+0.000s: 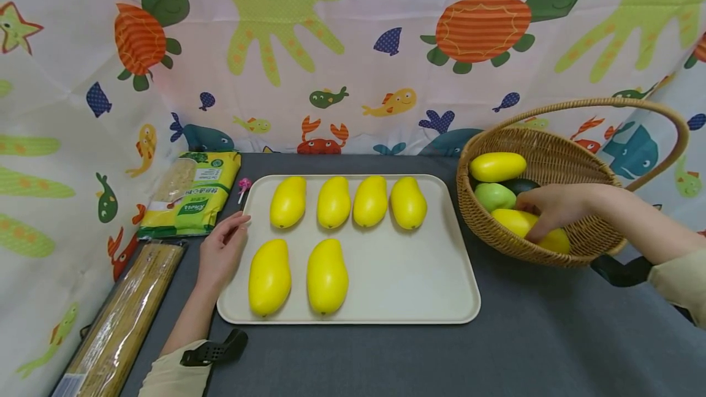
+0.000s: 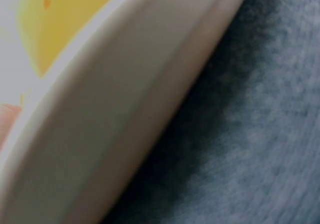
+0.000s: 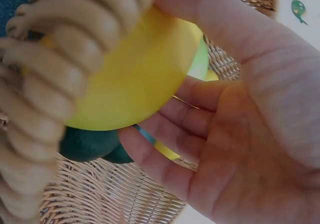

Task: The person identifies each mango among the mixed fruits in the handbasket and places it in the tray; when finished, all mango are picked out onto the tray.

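My right hand (image 1: 573, 204) reaches into a wicker basket (image 1: 573, 158) at the right. It grips a yellow mango (image 3: 125, 78), thumb on one side and fingers against the other, just behind the basket's thick rim in the right wrist view. Beside that mango lie another yellow fruit (image 1: 498, 167), a pale green fruit (image 1: 493, 196) and dark green ones (image 3: 90, 144). My left hand (image 1: 223, 250) rests at the left edge of a cream tray (image 1: 408, 280), fingers loosely bent. On the tray, several yellow mangoes (image 1: 328, 276) lie in two rows, stems mostly pointing away.
Left of the tray stands a yellow-green Knorr packet (image 1: 193, 195), with a pink lollipop (image 1: 244, 185) between them. A long clear pack of noodle sticks (image 1: 127, 311) lies nearer me. The basket's handle (image 1: 601, 103) arches over its opening. A printed cloth hangs behind.
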Demonstrator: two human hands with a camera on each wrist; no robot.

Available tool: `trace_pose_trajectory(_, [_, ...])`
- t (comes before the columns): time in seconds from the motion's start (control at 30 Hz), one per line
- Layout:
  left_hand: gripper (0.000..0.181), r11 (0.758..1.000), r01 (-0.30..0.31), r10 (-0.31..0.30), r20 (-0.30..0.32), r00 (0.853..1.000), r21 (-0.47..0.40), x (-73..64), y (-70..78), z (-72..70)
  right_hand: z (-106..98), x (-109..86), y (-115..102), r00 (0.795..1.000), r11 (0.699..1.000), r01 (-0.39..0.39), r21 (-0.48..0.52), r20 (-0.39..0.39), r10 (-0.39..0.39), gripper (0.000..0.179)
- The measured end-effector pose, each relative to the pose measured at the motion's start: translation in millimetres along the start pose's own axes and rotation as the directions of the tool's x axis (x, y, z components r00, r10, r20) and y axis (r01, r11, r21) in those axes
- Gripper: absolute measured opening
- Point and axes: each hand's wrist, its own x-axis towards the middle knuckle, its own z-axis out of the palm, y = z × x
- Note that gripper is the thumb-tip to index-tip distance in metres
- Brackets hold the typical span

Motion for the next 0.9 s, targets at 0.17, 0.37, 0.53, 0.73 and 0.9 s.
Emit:
trace_pose_trajectory(0.17, [0.036, 1.000, 0.010, -0.010, -0.001, 1.000, 0.004, 0.2, -0.4, 0.2, -2.1, -10.9, 2.3, 0.993, 1.000, -0.012, -0.002, -0.114, 0.012, 0.067])
trace_pose_trajectory(0.37, [0.035, 1.000, 0.018, -0.018, -0.004, 1.000, 0.007, 0.5, -0.5, 0.8, -2.0, -30.7, -0.4, 0.964, 1.000, 0.025, 0.019, -0.263, -0.020, 0.063])
trace_pose_trajectory(0.53, [0.035, 1.000, 0.015, -0.015, -0.004, 1.000, 0.008, 0.5, -0.6, 0.9, -1.4, -43.6, -6.7, 0.945, 0.992, 0.037, 0.124, -0.327, 0.006, 0.061])
trace_pose_trajectory(0.73, [0.035, 1.000, 0.006, -0.006, -0.002, 1.000, 0.013, 0.9, -1.0, 0.3, 0.1, -50.0, -17.7, 0.922, 0.965, 0.080, 0.250, -0.385, 0.023, 0.060])
trace_pose_trajectory(0.9, [0.035, 1.000, 0.000, 0.000, -0.001, 1.000, 0.015, 1.2, -0.8, 0.3, 8.0, -45.0, -38.6, 0.900, 0.925, 0.133, 0.356, -0.434, 0.038, 0.059])
